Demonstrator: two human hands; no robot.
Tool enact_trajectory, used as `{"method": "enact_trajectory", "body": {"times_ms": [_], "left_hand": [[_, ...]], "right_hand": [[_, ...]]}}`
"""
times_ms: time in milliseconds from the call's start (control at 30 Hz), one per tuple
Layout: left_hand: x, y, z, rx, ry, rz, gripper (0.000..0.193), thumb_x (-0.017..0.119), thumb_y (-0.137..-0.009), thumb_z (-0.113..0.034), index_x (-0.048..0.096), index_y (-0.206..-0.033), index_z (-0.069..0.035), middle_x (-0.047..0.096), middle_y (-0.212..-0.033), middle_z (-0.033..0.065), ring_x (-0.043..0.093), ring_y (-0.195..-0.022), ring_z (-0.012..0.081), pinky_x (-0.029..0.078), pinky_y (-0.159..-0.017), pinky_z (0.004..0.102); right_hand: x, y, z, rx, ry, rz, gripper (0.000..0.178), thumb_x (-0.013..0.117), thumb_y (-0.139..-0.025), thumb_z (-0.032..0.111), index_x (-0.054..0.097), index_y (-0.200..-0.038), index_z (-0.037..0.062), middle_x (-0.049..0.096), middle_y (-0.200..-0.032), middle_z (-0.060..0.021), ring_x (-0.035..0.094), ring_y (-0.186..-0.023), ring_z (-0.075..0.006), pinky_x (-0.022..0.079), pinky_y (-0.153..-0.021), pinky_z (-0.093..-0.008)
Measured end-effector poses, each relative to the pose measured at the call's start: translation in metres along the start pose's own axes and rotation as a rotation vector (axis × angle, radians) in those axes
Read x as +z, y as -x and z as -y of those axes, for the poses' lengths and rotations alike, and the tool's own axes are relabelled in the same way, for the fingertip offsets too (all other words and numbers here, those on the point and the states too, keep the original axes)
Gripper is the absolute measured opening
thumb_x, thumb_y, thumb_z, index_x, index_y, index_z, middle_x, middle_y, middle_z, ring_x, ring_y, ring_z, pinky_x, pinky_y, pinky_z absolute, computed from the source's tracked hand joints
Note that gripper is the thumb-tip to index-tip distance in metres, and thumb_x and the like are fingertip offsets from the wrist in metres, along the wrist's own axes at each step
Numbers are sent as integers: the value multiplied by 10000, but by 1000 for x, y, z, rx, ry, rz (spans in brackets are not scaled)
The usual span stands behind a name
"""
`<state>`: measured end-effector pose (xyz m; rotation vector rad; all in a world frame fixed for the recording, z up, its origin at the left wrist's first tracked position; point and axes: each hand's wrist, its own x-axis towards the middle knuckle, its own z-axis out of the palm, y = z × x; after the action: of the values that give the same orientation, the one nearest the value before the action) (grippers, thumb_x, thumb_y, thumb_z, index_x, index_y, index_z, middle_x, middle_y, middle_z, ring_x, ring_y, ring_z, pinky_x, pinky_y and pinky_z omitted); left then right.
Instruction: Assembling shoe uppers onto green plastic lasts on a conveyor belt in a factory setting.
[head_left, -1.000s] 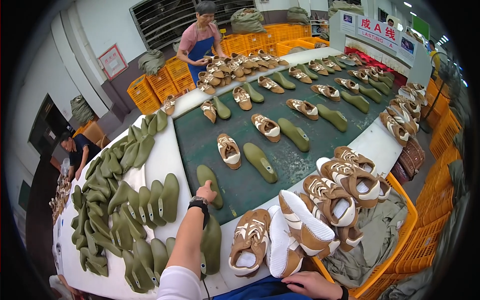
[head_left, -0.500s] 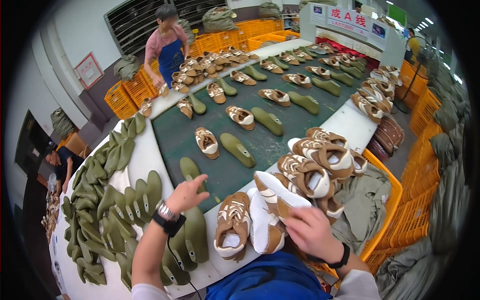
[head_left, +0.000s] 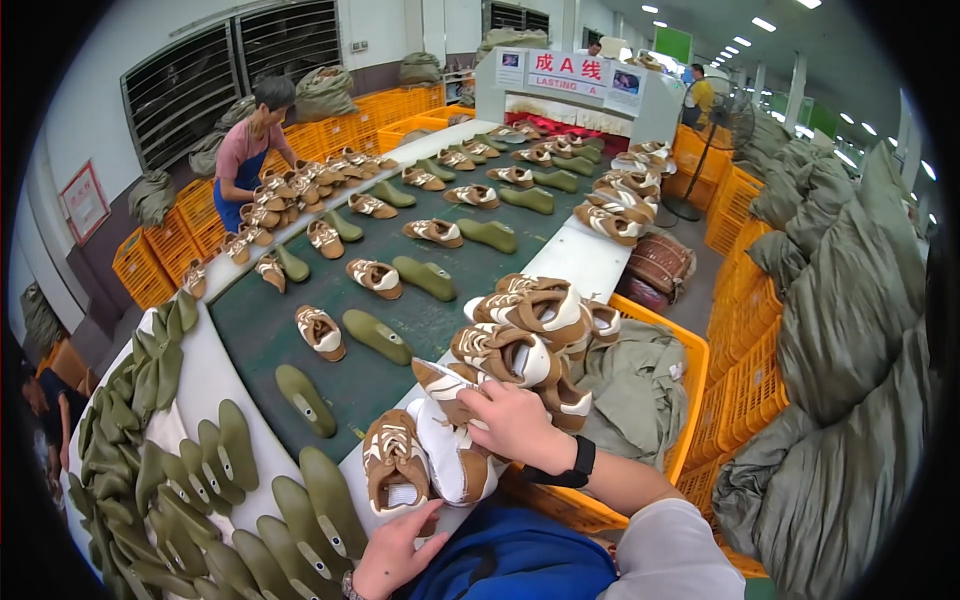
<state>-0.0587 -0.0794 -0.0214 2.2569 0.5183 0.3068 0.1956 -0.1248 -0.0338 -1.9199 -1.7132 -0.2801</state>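
Observation:
My right hand (head_left: 520, 428) grips the brown heel end of a sneaker (head_left: 438, 378) that is tilted with its white sole showing. Under it another sneaker lies on its side, its white sole (head_left: 440, 440) toward a brown-and-white sneaker (head_left: 393, 462) that sits upright on the white table edge. My left hand (head_left: 398, 555) is near that upright sneaker's heel, empty, thumb and fingers apart. A pile of brown sneakers (head_left: 505, 352) is just beyond my right hand. On the green belt (head_left: 265, 345) a green shoe last (head_left: 305, 400) lies nearest me.
More sneakers and lasts lie in rows along the belt. Many green lasts (head_left: 232, 445) crowd the white table at left. An orange crate (head_left: 690, 385) with grey-green cloth stands at right, with stacked crates beyond. A co-worker (head_left: 250, 150) stands at the belt's far left.
My left hand has drawn back from the last on the belt toward the near sneakers. My right hand still holds the tilted sneaker. The view has swung to the right.

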Motion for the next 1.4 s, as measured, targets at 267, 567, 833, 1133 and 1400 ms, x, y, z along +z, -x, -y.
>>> {"method": "enact_trajectory", "body": {"times_ms": [267,567,833,1133,1400], "left_hand": [[5,-14,6,-44,278,-631,734,713,-755,-98,332,-1371,19,483,-1283,182,545,-1127,277,489,-877,363],[-1,-17,16,-89,25,-903,653,650,-750,-17,381,-1341,53,607,-1072,195,640,-925,263,515,-819,341],[-2,-11,9,35,-444,-886,324,657,-742,-57,594,-1050,22,547,-750,124,552,-648,299,463,-594,390],[1,-8,5,80,-329,-973,231,634,-779,-34,588,-999,16,594,-837,149,576,-728,323,478,-644,389],[-3,-6,1,78,-248,-961,222,612,-796,12,596,-1017,24,617,-806,162,599,-693,323,492,-629,378]], "right_hand": [[3,2,52,485,-1508,52,487,621,-850,107,427,-1294,59,578,-1168,-121,558,-1061,-176,440,-910,-308],[32,17,83,404,-1377,233,490,647,-815,92,414,-1245,58,557,-1136,-88,534,-1040,-168,453,-865,-299],[17,-4,91,-20,-660,-176,418,745,-654,93,596,-1041,40,567,-976,-115,587,-865,-302,500,-755,-347],[18,-4,95,-225,-566,-210,301,661,-692,-22,637,-984,50,516,-824,-95,546,-628,-210,465,-537,-291],[7,-11,95,-326,-647,8,221,625,-687,-5,652,-881,99,440,-811,-85,508,-641,-223,439,-532,-313]]}}
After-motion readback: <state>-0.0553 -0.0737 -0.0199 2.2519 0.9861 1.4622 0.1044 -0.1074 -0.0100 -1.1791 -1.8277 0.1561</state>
